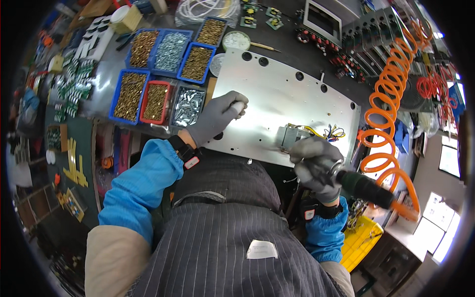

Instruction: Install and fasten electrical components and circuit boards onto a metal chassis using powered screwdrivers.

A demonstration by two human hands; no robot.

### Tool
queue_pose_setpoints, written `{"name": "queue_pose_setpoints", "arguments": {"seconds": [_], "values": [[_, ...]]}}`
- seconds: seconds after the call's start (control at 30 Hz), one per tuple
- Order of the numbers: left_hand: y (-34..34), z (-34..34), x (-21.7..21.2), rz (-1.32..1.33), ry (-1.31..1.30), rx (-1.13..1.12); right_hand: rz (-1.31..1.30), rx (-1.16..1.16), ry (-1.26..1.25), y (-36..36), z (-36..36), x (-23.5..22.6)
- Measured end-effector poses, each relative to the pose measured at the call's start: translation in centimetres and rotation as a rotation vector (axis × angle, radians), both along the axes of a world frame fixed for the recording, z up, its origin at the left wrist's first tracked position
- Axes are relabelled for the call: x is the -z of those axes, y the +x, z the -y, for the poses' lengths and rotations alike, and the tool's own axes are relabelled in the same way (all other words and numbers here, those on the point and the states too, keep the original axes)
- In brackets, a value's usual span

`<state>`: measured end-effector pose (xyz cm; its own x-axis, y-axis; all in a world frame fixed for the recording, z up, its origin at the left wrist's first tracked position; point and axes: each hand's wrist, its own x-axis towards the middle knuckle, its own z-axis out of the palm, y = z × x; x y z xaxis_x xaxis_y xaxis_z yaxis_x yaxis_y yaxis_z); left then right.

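Note:
A flat silver metal panel (pixel 269 99) with holes and black round feet lies in front of me. My left hand (pixel 215 119), in a grey glove, is over its left part with the fingers curled closed; whatever they hold, if anything, is hidden. Wrapped in my right hand (pixel 316 166) is a pneumatic screwdriver (pixel 363 188), above the panel's near right edge. Its body slants to the right, and its tip is blurred. Just beyond that hand, a grey box-shaped component (pixel 291 136), probably a transformer, sits on the panel with yellow, blue and dark wires (pixel 332 132).
Several blue bins (pixel 129 96) and a red bin (pixel 155 101) of screws and metal parts stand left of the panel. An orange coiled hose (pixel 378 123) hangs at right. Beyond the panel are a white tub (pixel 236 40) and a pointed tool (pixel 265 47). A yellow crate (pixel 363 242) is lower right.

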<state>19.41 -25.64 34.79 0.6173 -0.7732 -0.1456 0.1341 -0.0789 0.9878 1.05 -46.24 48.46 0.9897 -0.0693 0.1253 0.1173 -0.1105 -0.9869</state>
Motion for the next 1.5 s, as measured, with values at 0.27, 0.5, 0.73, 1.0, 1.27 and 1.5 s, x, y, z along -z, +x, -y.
{"name": "queue_pose_setpoints", "arguments": {"seconds": [0.27,0.5,0.73,1.0,1.27,1.5], "values": [[-4.7,-0.8,0.3,0.227,0.118,-0.296,0.051,0.470,0.232,-3.3,-0.3,0.7],[-5.8,0.1,1.5,0.362,0.118,-0.456,0.150,0.147,-0.118,-2.8,0.2,1.3],[-5.9,0.3,2.2,0.378,0.065,-0.504,0.093,0.288,0.138,-2.8,-0.2,1.9],[-6.0,0.4,2.1,0.399,0.075,-0.521,0.108,0.318,0.174,-3.3,0.0,2.4],[-6.2,0.6,1.8,0.445,0.129,-0.532,0.121,0.420,0.314,-7.5,0.8,-1.8],[-6.3,0.8,1.8,0.484,0.178,-0.542,0.224,0.581,0.265,-8.8,3.6,0.2]]}}
